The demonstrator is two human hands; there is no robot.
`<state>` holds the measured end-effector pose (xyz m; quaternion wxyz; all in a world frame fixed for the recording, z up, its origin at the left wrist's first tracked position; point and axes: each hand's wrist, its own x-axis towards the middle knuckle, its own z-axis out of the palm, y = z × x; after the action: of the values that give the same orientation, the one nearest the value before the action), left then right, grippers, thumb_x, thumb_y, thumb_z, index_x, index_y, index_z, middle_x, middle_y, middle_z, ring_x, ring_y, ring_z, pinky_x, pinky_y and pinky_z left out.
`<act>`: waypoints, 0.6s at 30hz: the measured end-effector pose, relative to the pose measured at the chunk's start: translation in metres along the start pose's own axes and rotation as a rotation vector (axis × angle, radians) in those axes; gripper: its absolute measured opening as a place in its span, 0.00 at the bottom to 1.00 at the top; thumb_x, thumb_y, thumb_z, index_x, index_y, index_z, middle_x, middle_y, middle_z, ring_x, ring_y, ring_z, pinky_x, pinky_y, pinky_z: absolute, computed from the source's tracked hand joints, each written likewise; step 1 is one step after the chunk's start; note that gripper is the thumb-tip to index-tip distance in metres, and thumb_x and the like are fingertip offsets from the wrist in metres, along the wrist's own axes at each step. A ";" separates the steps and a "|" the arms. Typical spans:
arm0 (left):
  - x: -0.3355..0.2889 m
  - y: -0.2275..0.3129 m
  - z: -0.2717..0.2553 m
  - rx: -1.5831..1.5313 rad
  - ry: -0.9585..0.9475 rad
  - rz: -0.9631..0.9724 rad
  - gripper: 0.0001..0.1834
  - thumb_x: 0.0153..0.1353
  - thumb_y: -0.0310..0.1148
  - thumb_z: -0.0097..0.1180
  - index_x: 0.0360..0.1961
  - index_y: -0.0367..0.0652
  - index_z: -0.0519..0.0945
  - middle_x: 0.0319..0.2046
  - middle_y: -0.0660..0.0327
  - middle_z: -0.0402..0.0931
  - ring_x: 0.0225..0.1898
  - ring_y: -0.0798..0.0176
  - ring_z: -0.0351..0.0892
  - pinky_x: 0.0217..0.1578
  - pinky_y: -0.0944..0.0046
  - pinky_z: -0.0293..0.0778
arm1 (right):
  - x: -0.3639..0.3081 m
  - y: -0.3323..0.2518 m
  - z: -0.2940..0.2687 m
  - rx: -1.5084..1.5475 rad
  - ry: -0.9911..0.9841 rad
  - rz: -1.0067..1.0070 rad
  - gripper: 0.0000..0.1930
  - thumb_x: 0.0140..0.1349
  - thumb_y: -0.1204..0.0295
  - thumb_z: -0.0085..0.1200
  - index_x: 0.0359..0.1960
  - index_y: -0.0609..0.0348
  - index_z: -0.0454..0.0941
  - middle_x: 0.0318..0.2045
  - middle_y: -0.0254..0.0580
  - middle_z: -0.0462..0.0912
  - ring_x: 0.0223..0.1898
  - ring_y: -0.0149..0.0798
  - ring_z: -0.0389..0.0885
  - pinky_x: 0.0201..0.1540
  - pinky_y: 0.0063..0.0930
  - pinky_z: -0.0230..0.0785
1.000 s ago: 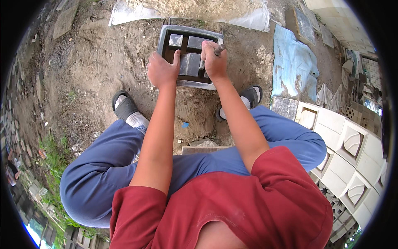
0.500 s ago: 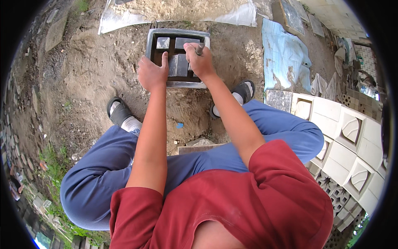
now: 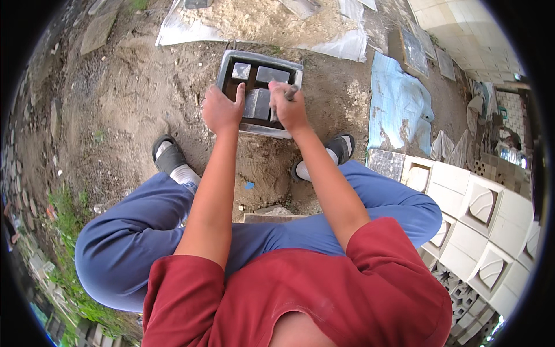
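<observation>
Between my feet a grey rectangular mould (image 3: 263, 130) lies on the ground, with raised dark blocks (image 3: 257, 104) inside its frame and brown gaps between them. My left hand (image 3: 221, 109) grips the left side of the mould, fingers over the rim and thumb pointing up along the inside. At the right side, my right hand (image 3: 289, 110) is closed around a hand tool with a short round handle (image 3: 291, 92) that sticks out above the fist. The tool's working end sits down by the right-hand gap, mostly hidden by the hand.
A white sheet (image 3: 191, 32) with a sandy heap (image 3: 254, 23) lies beyond the mould. Right of it is a dusty blue sheet (image 3: 399, 104). Pale patterned blocks (image 3: 451, 185) stand in rows near my right knee. A wooden board (image 3: 266, 218) lies below me.
The whole view has shifted, so the mould appears lower and further right. My right hand has moved slightly toward me along the mould's right side. My left hand keeps its place.
</observation>
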<state>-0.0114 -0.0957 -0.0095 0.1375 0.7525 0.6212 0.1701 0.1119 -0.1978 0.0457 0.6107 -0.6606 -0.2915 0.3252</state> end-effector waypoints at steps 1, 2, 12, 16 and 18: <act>0.002 -0.003 -0.001 0.018 0.014 0.011 0.40 0.59 0.73 0.59 0.42 0.39 0.77 0.40 0.49 0.81 0.42 0.42 0.85 0.40 0.44 0.80 | 0.001 -0.018 0.001 0.078 -0.057 -0.071 0.25 0.78 0.59 0.53 0.20 0.56 0.70 0.16 0.25 0.66 0.20 0.24 0.62 0.24 0.29 0.54; 0.003 -0.005 -0.002 0.027 0.014 -0.014 0.40 0.59 0.73 0.59 0.42 0.39 0.77 0.40 0.49 0.81 0.42 0.42 0.85 0.40 0.44 0.80 | 0.003 -0.042 0.000 0.078 -0.081 -0.059 0.25 0.78 0.59 0.53 0.20 0.56 0.70 0.16 0.25 0.66 0.20 0.24 0.62 0.24 0.29 0.54; 0.004 0.001 0.000 0.026 -0.014 -0.038 0.40 0.60 0.72 0.59 0.43 0.40 0.78 0.40 0.50 0.81 0.43 0.43 0.84 0.41 0.45 0.80 | 0.010 -0.111 -0.044 0.310 -0.679 -0.130 0.38 0.73 0.29 0.37 0.19 0.50 0.55 0.16 0.25 0.54 0.19 0.28 0.49 0.25 0.29 0.44; 0.002 -0.002 0.001 0.017 0.032 -0.023 0.39 0.61 0.73 0.57 0.44 0.41 0.78 0.40 0.50 0.81 0.42 0.44 0.84 0.40 0.45 0.81 | -0.004 -0.081 -0.049 0.286 -0.602 -0.170 0.40 0.69 0.26 0.42 0.17 0.50 0.55 0.15 0.26 0.54 0.18 0.28 0.48 0.25 0.30 0.44; 0.003 -0.003 0.001 0.007 0.064 -0.018 0.39 0.62 0.73 0.55 0.43 0.42 0.78 0.39 0.50 0.81 0.40 0.42 0.85 0.39 0.44 0.81 | -0.009 -0.069 -0.050 0.271 -0.541 -0.117 0.40 0.70 0.28 0.43 0.17 0.50 0.54 0.15 0.26 0.54 0.18 0.28 0.49 0.25 0.30 0.43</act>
<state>-0.0131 -0.0925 -0.0118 0.1164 0.7416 0.6326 0.1906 0.1466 -0.2303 0.1174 0.6113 -0.4447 -0.4348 0.4894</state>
